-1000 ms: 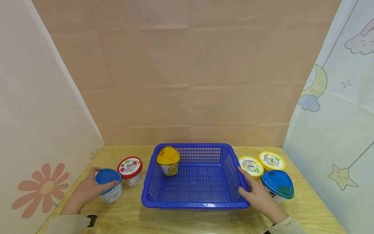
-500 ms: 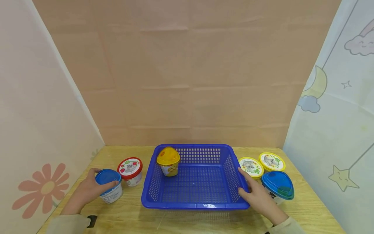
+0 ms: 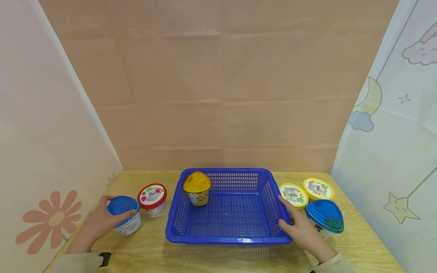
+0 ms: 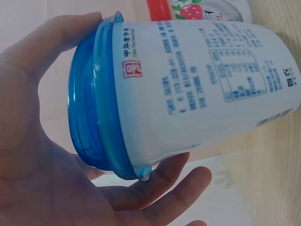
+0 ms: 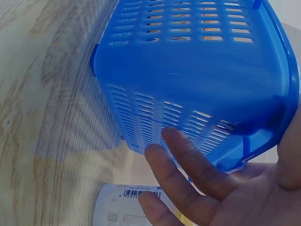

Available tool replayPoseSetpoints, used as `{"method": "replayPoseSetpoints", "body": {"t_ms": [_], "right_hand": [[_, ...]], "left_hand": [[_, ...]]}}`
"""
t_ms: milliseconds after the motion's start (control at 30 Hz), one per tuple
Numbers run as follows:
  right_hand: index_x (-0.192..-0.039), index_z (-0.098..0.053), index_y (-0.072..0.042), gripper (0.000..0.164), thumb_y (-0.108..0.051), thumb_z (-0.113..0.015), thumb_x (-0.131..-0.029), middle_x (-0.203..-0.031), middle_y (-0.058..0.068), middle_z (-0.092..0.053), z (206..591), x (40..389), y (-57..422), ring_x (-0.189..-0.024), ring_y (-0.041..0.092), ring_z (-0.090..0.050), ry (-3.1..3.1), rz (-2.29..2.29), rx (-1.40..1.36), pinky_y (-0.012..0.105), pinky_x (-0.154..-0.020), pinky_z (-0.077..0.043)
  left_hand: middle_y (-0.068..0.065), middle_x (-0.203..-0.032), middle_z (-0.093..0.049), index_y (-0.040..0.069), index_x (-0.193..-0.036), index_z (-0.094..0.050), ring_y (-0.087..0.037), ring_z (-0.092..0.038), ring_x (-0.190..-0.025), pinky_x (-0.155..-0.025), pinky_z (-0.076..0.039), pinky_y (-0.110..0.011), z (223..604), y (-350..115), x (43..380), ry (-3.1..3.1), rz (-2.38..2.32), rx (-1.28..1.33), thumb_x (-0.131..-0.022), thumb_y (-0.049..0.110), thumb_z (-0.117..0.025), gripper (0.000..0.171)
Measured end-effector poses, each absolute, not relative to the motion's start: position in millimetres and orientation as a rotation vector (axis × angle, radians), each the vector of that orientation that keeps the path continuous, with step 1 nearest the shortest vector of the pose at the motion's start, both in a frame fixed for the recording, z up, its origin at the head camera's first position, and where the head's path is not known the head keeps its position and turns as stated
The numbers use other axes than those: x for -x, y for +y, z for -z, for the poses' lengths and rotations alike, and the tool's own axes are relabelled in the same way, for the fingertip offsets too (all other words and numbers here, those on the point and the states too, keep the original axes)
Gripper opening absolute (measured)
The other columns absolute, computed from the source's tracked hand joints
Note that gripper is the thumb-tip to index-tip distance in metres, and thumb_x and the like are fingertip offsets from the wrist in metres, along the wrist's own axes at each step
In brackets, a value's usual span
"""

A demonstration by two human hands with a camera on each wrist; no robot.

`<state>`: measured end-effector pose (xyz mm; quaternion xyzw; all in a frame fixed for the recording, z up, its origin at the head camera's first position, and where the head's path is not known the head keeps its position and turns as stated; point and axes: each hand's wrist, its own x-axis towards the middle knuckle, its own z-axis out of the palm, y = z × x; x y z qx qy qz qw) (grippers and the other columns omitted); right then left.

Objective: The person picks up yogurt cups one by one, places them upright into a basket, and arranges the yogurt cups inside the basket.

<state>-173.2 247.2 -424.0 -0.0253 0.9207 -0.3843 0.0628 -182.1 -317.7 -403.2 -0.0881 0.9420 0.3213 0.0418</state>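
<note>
Head: left of the blue basket (image 3: 228, 218), the left hand (image 3: 97, 222) holds a blue-lidded tub (image 3: 131, 226) (a pick-up, apparently); the right hand (image 3: 302, 229) grips the basket's rim (image 3: 218, 239). Left wrist: fingers (image 4: 181, 194) span the lid (image 4: 104, 101); a level lift seems due. Right wrist: fingers (image 5: 176, 181) splay outside.

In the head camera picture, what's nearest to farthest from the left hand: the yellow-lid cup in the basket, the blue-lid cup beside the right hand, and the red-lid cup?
From the left hand:
1. Red-lid cup, left of the basket.
2. Yellow-lid cup, in the basket's far left corner.
3. Blue-lid cup, beside the right hand, past the basket.
</note>
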Motion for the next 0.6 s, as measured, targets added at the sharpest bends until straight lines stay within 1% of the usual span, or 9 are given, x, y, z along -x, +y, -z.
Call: {"method": "replayPoseSetpoints", "body": {"t_ms": [233,400,600], "right_hand": [[-0.158,-0.026,-0.012,0.074,-0.021,-0.063,-0.095,-0.147,0.034,-0.043,423.9,173.4,246.8,-0.126,0.047,-0.054,2.781,1.163,0.072,0.059,-0.093,-0.052],[-0.158,-0.026,-0.012,0.074,-0.021,-0.063,-0.095,-0.146,0.034,-0.043,424.7,173.2,247.2,-0.124,0.046,-0.056,2.779,1.162,0.057,0.059,-0.092,-0.053],[-0.158,-0.026,-0.012,0.074,-0.020,-0.063,-0.095,-0.147,0.034,-0.043,425.3,173.6,247.0,-0.123,0.047,-0.056,2.770,1.170,0.048,0.058,-0.090,-0.054]], "left_hand": [[-0.050,-0.129,-0.042,-0.012,-0.145,-0.014,-0.060,-0.054,-0.107,-0.077,-0.056,-0.059,393.7,-312.9,177.5,2.945,-0.976,0.253,-0.086,0.059,-0.070,0.108],[-0.051,-0.128,-0.041,-0.011,-0.147,-0.012,-0.061,-0.054,-0.105,-0.074,-0.057,-0.059,385.6,-308.1,175.8,2.971,-0.939,0.258,-0.086,0.060,-0.069,0.110],[-0.050,-0.129,-0.042,-0.011,-0.147,-0.015,-0.061,-0.054,-0.104,-0.072,-0.058,-0.058,378.4,-301.7,172.0,3.021,-0.891,0.287,-0.085,0.063,-0.068,0.111]]}}
